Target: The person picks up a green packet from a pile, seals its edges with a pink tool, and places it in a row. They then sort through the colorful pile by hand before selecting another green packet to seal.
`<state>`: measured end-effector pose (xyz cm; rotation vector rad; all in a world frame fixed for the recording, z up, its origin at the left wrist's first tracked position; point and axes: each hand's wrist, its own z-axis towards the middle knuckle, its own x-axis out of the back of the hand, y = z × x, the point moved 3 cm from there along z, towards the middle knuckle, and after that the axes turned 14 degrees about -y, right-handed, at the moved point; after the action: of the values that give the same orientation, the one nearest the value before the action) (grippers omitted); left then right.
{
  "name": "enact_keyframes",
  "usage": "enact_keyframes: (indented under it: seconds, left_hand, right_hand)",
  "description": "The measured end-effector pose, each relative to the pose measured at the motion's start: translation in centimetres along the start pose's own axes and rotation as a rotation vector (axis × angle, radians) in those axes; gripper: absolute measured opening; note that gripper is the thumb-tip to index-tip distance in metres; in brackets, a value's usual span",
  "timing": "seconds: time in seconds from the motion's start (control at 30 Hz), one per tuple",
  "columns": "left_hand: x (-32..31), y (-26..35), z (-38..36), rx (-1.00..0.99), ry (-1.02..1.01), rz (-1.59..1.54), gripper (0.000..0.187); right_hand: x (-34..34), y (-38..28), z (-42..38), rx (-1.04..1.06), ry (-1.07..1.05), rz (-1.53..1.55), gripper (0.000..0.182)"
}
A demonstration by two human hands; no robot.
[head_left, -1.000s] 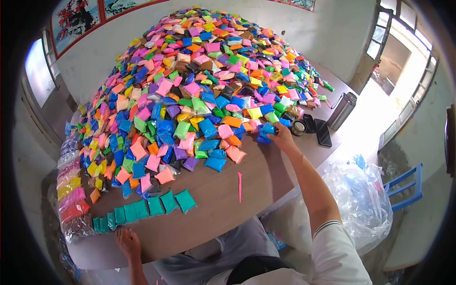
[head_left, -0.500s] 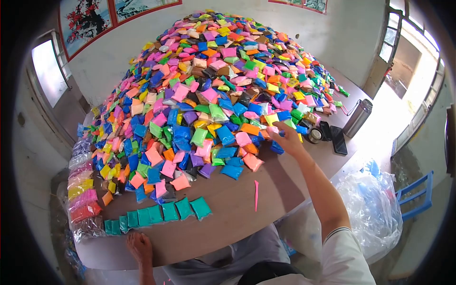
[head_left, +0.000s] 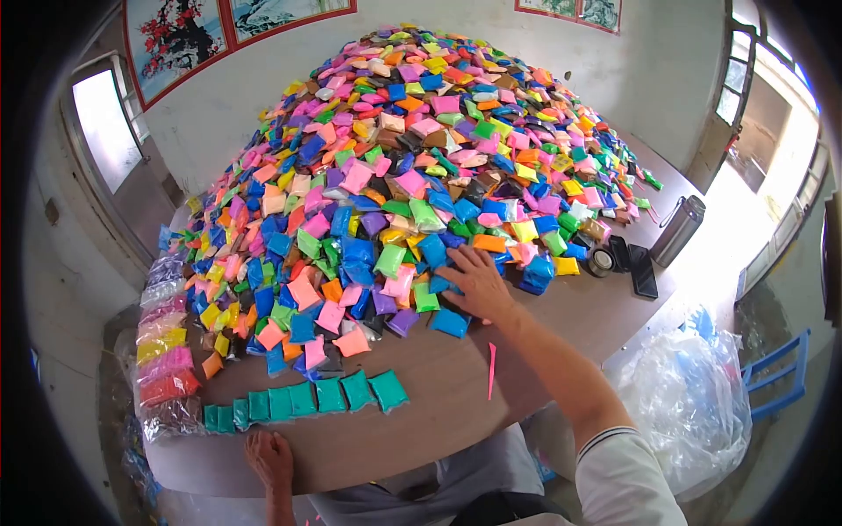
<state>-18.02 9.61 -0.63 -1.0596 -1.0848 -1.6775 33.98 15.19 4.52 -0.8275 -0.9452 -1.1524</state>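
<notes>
A large heap of small, soft, colourful plastic packets (head_left: 412, 184) covers most of the table. My right hand (head_left: 478, 285) lies on the heap's front edge, fingers spread over the packets and covering some of them. Just left of its wrist lies a blue packet (head_left: 450, 323). My left hand (head_left: 269, 458) rests at the near table edge with its fingers curled in, and nothing shows in it. Above that hand runs a row of teal-green packets (head_left: 303, 400), side by side on the tabletop.
Clear bags of sorted packets (head_left: 167, 358) line the table's left side. A pink strip (head_left: 491, 372) lies on the tabletop (head_left: 438, 438). At right are a steel flask (head_left: 680, 231), a phone (head_left: 642, 272), a tape roll (head_left: 601, 261), a plastic bag (head_left: 684, 408) and a blue chair (head_left: 781, 377).
My right hand has moved left and nearer, from the heap's right side to its front edge, now over where pink and peach packets showed. The view has shifted slightly; my left hand stays put.
</notes>
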Motion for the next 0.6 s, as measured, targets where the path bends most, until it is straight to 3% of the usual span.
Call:
enact_keyframes:
  seconds: [0.13, 0.3, 0.5, 0.6]
  left_hand:
    - [0.0, -0.2, 0.0, -0.012, -0.003, 0.016, 0.025]
    - [0.3, -0.1, -0.1, -0.049, 0.026, -0.009, 0.024]
    - [0.5, 0.1, -0.1, -0.033, 0.02, -0.029, 0.025]
    - [0.6, 0.3, 0.0, -0.031, 0.032, -0.029, 0.026]
  right_hand:
    - [0.1, 2.8, 1.5, -0.073, -0.084, -0.028, 0.047]
    - [0.0, 6.1, 3.1, -0.109, 0.042, -0.026, 0.042]
    - [2.7, 7.1, 5.1, -0.543, -0.07, 0.251, 0.038]
    - [3.4, 4.9, 5.3, -0.367, 0.236, 0.086, 0.038]
